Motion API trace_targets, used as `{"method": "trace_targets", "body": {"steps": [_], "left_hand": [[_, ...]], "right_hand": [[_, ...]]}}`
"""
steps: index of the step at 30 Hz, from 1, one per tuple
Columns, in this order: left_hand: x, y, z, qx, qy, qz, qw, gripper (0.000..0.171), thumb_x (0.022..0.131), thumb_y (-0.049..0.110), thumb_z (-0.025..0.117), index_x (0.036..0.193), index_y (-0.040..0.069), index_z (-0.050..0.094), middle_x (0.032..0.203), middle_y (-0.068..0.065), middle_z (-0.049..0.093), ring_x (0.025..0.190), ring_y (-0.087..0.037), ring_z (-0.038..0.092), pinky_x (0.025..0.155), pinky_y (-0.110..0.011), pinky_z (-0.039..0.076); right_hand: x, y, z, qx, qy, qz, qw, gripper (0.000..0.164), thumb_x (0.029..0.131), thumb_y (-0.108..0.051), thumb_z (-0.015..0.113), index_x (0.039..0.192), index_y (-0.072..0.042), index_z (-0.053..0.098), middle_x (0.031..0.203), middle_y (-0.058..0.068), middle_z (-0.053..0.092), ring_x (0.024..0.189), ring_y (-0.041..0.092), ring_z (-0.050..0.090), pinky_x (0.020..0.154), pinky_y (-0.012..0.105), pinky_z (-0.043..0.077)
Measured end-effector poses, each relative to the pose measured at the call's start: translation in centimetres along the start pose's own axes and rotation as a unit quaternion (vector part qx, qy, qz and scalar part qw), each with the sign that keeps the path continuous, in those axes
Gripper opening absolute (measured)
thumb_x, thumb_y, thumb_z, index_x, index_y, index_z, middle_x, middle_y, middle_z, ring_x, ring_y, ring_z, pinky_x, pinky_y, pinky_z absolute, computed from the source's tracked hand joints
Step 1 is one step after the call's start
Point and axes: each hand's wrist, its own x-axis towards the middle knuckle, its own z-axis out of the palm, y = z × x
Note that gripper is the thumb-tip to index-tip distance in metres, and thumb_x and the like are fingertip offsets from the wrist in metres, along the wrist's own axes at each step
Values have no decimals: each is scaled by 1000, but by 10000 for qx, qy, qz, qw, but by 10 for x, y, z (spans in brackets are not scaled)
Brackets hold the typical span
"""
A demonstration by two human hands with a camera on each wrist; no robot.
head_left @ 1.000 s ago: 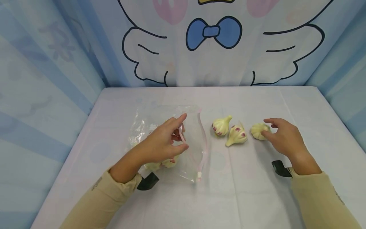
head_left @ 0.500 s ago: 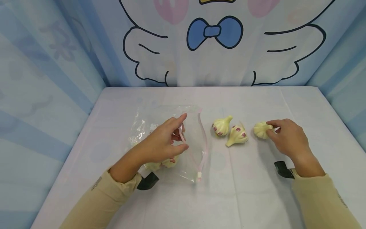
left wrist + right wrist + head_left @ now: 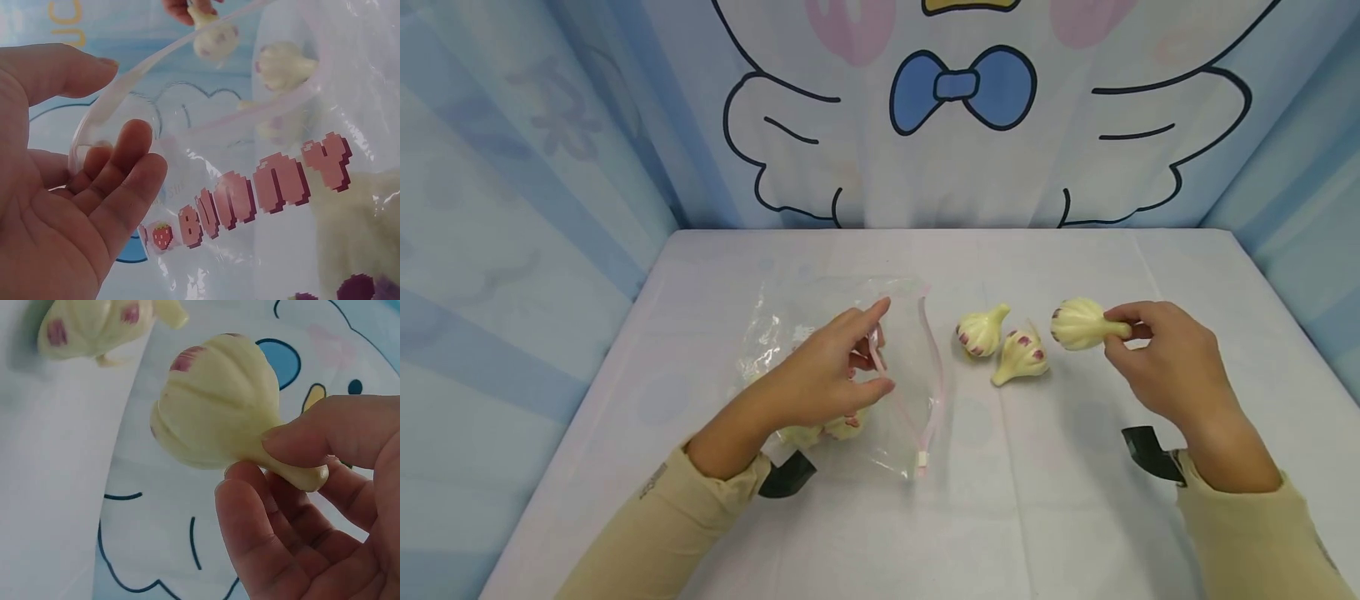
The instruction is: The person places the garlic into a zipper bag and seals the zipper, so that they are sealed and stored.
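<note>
I count one clear plastic zip bag (image 3: 897,429) toward the left edge of the white worktop (image 3: 955,533), with at least two pale yellow, round garlic bulbs (image 3: 846,426) inside. Outside are two loose bulbs (image 3: 1021,357) and, nearer the right edge, one held bulb (image 3: 1078,324).

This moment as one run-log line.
left hand: holds bag open | right hand: pinches garlic by stem | loose on table: two bulbs
</note>
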Motion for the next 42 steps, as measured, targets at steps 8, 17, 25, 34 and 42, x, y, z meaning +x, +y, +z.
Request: {"method": "trace_targets", "body": {"steps": [8, 17, 25, 34, 42], "left_hand": [[-2, 1, 0, 109, 88, 72, 9999, 79, 90, 10, 73, 155, -2, 30, 104, -3, 49, 96, -14, 60, 85, -28, 53], [-1, 0, 1, 190, 208, 122, 9995, 78, 89, 9, 73, 154, -2, 31, 103, -3, 49, 95, -14, 60, 84, -27, 54], [-1, 1, 1, 324, 294, 218, 9988, 79, 88, 8, 74, 154, -2, 31, 103, -4, 50, 92, -15, 60, 79, -37, 56], [-3, 2, 2, 494, 340, 365, 9975, 76, 87, 9, 75, 152, -1, 36, 101, -5, 52, 87, -16, 59, 72, -27, 53], [-4, -1, 0, 436, 315, 555, 9970, 72, 87, 7, 74, 150, -1, 39, 97, -4, 50, 83, -14, 57, 70, -26, 53]], "right_hand": [[-12, -27, 2, 484, 444, -606, 9960, 22, 89, -3, 66, 110, 4, 66, 108, 21, 62, 83, 37, 68, 70, 10, 50], [-21, -56, 21, 1315, 594, -1720, 9745, 25, 79, 12, 72, 101, 2, 67, 99, 11, 66, 82, 17, 63, 72, 3, 45], [-21, -82, 43, 1886, 251, -2414, 9516, 28, 76, 16, 70, 98, 0, 67, 96, 4, 66, 84, 18, 68, 69, 17, 55], [-15, -107, 64, 1773, 90, -2322, 9563, 18, 81, 8, 73, 98, 1, 70, 97, 8, 65, 82, 18, 67, 68, 31, 59], [-7, -119, 86, 1722, 9, -2391, 9556, 18, 81, 4, 78, 95, 2, 68, 91, 11, 65, 80, 22, 70, 71, 34, 60]]}}
